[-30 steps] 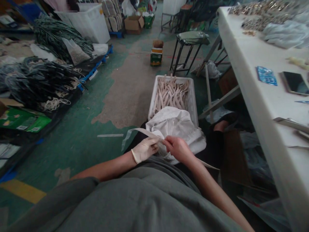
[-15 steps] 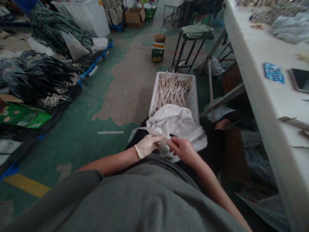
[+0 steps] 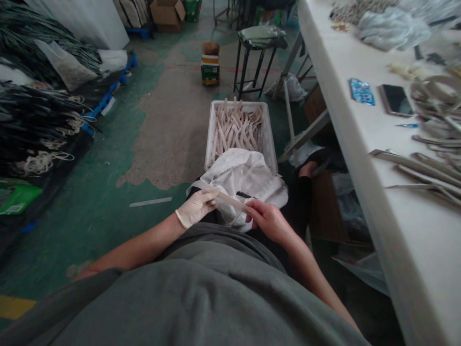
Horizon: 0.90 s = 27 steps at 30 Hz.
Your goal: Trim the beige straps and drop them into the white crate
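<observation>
A pale flat strip [image 3: 230, 200] is stretched between my two hands above my lap. My left hand [image 3: 197, 207], in a whitish glove, pinches it near its left part, and a short end sticks out past the fingers. Bare, my right hand [image 3: 269, 219] grips the strip's other end. Beneath lies a crumpled white cloth or sack [image 3: 248, 168] across my lap, with a small dark object [image 3: 245, 194] on it, partly hidden. Just beyond, a white plastic crate [image 3: 271, 139] holds many beige strips [image 3: 237, 127].
On the right runs a white table [image 3: 363, 129] with a phone [image 3: 396, 100], a blue packet [image 3: 361, 91] and grey strips [image 3: 425, 173]. A black stool [image 3: 257, 62] and small carton [image 3: 210, 65] stand ahead. Bundled dark cords [image 3: 32, 129] lie on a pallet at left.
My hands have moved apart, and more of the strip shows between them. The view has turned to the right, bringing more of the table into sight.
</observation>
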Each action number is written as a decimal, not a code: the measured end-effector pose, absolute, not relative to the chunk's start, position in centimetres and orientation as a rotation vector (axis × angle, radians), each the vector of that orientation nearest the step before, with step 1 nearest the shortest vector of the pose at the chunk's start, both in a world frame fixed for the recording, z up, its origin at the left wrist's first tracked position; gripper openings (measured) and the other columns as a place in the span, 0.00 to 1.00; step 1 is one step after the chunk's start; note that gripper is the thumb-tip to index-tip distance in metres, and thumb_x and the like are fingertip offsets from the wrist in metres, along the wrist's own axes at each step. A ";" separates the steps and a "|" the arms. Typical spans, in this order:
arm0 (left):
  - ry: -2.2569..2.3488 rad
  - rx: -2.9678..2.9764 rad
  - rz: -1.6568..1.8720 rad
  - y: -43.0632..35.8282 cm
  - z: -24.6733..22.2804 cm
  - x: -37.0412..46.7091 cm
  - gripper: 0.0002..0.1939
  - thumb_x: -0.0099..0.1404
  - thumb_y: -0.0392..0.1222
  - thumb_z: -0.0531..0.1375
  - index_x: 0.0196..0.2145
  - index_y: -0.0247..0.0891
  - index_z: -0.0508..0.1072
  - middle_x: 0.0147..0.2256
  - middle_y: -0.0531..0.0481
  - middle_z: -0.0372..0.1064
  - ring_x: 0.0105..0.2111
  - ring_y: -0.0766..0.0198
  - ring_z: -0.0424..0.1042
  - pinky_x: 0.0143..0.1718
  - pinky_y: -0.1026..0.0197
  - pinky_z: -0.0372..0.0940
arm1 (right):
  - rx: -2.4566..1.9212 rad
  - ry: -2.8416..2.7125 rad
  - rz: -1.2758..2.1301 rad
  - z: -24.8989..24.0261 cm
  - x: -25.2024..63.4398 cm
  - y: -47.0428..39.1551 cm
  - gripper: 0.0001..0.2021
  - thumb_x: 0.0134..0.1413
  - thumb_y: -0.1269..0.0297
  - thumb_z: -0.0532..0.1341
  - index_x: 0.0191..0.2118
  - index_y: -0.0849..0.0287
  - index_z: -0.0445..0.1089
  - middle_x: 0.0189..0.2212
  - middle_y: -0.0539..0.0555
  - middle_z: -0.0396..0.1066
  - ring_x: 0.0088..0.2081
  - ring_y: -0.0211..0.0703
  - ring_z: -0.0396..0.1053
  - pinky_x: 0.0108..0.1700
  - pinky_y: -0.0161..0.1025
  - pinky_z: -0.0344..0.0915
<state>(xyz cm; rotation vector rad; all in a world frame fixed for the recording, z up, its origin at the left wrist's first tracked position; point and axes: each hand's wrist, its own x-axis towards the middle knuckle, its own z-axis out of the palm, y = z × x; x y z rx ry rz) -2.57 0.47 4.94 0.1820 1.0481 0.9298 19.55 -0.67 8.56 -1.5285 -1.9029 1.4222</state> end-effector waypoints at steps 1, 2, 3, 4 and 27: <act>1.056 0.174 0.922 0.6 5.1 -2.7 0.09 0.50 0.32 0.72 0.28 0.31 0.75 0.22 0.56 0.65 0.20 0.75 0.61 0.26 0.69 0.64 | -1.542 -1.875 1.388 8.4 19.8 -0.9 0.09 0.62 0.61 0.55 0.38 0.56 0.71 0.22 0.47 0.72 0.20 0.36 0.66 0.26 0.32 0.60; 1.050 0.170 0.905 0.6 5.3 -2.6 0.09 0.51 0.32 0.71 0.28 0.31 0.75 0.21 0.57 0.64 0.20 0.75 0.61 0.26 0.69 0.64 | -1.543 -1.856 1.347 8.2 19.7 -1.1 0.09 0.62 0.62 0.55 0.41 0.56 0.72 0.22 0.46 0.71 0.20 0.36 0.65 0.26 0.32 0.59; 1.032 0.172 0.881 0.4 5.4 -2.3 0.09 0.50 0.32 0.72 0.27 0.32 0.75 0.21 0.56 0.64 0.20 0.75 0.61 0.26 0.69 0.64 | -1.532 -1.844 1.309 7.9 19.3 -1.2 0.10 0.62 0.63 0.55 0.44 0.56 0.72 0.21 0.46 0.70 0.20 0.36 0.65 0.26 0.32 0.59; 1.006 0.176 0.855 0.2 5.4 -1.8 0.10 0.50 0.33 0.72 0.28 0.32 0.75 0.22 0.56 0.65 0.21 0.74 0.62 0.26 0.68 0.64 | -1.507 -1.827 1.283 7.5 18.6 -1.2 0.11 0.61 0.63 0.55 0.46 0.56 0.71 0.20 0.45 0.69 0.21 0.36 0.65 0.27 0.33 0.59; 1.197 0.251 1.412 11.0 3.8 -5.6 0.11 0.67 0.35 0.58 0.48 0.42 0.71 0.25 0.57 0.70 0.20 0.73 0.68 0.25 0.70 0.65 | -1.289 -1.065 1.645 7.4 31.2 -11.3 0.25 0.39 0.40 0.70 0.35 0.55 0.71 0.28 0.56 0.74 0.30 0.47 0.72 0.32 0.40 0.69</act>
